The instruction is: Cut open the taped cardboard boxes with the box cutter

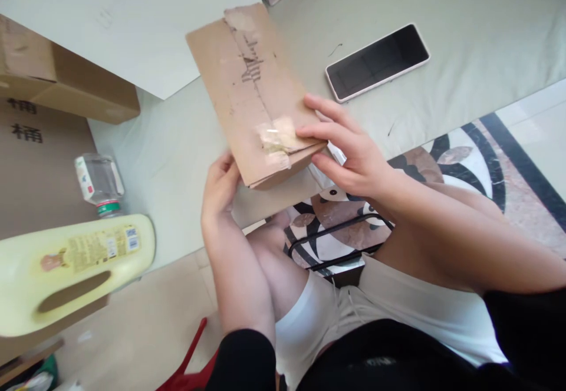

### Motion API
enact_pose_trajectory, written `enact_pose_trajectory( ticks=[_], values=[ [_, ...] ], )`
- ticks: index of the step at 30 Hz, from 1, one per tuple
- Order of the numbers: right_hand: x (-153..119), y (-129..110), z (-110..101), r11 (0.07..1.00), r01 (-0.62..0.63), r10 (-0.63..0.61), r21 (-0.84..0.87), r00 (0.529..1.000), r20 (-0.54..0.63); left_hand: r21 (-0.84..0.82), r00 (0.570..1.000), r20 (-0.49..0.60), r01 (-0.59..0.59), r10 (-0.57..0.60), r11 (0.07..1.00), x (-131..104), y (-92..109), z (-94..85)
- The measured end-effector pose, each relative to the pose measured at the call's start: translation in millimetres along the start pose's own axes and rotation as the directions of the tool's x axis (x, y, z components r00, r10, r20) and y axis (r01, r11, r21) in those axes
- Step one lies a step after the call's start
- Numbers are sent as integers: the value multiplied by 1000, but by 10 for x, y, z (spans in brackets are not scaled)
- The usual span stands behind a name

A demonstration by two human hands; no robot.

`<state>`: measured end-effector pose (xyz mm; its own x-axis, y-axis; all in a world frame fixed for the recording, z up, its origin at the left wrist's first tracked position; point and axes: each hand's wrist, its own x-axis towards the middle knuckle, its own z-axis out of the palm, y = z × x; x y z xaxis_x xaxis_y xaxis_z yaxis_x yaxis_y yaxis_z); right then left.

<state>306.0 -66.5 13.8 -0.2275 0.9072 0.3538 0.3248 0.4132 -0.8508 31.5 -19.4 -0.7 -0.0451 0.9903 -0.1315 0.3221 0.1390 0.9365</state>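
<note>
A brown cardboard box [260, 90] is tilted in front of me, its top face towards the camera. Clear tape and a torn, crumpled patch lie along its seam, with dark markings near the middle. My left hand [221, 184] grips the box at its lower left side; most of those fingers are hidden behind it. On the right edge, my right hand [342, 149] rests with fingertips on the top face near the taped corner and the thumb low at the front edge. Something small and white shows beneath that hand, too covered to name.
A phone [378, 62] with a dark screen lies on the pale cloth to the right. At left are a pale yellow jug [26, 267], a clear bottle [99, 178] with a green cap, and larger cartons [44, 173]. A white panel [132, 19] stands behind the box.
</note>
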Motion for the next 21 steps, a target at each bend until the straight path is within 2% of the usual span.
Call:
enact_pose_trajectory(
  ticks=[1,2,3,4,5,7,8,9,11,12,13,15,18,20,21],
  values=[
    [-1,3,17,1000,12,-12,13,1000,19,-15,987,-124,-105,103,994,-9,33,9],
    [-2,4,35,999,26,-27,26,999,35,-29,953,-233,-205,193,978,-30,82,26],
    [-3,4,51,999,34,-36,34,998,51,-36,905,-328,-299,272,953,-64,146,52],
    [-4,2,65,999,31,-34,34,997,68,-57,858,-367,-408,360,911,-112,220,86],
    [-5,-1,75,999,24,-27,29,996,83,-73,800,-377,-527,466,847,-171,299,129],
    [-5,-5,84,1000,12,-13,14,994,110,-34,668,-322,-716,670,697,-304,444,230],
    [-4,-6,84,1000,15,-16,8,993,120,34,613,-260,-767,746,641,-368,497,279],
    [-4,-6,84,1000,29,-29,6,992,124,102,584,-187,-788,790,607,-425,529,322],
    [-1,-2,88,998,65,-65,11,990,127,240,595,-25,-777,804,582,-502,530,372],
    [-1,-1,94,997,73,-74,14,989,132,293,606,7,-762,795,578,-518,502,379],
    [0,0,104,997,73,-74,16,987,141,329,624,5,-739,782,588,-522,461,376],
    [-1,-2,137,996,82,-84,23,986,146,345,668,-78,-678,740,649,-500,366,355],
    [-8,-15,192,990,141,-142,21,986,90,306,744,-185,-578,642,757,-446,264,341],
    [-13,-29,200,982,186,-187,12,981,58,296,759,-196,-558,621,775,-424,240,352],
    [-15,-34,188,981,191,-191,-3,980,53,293,753,-200,-565,627,771,-417,236,361]
  ],
)
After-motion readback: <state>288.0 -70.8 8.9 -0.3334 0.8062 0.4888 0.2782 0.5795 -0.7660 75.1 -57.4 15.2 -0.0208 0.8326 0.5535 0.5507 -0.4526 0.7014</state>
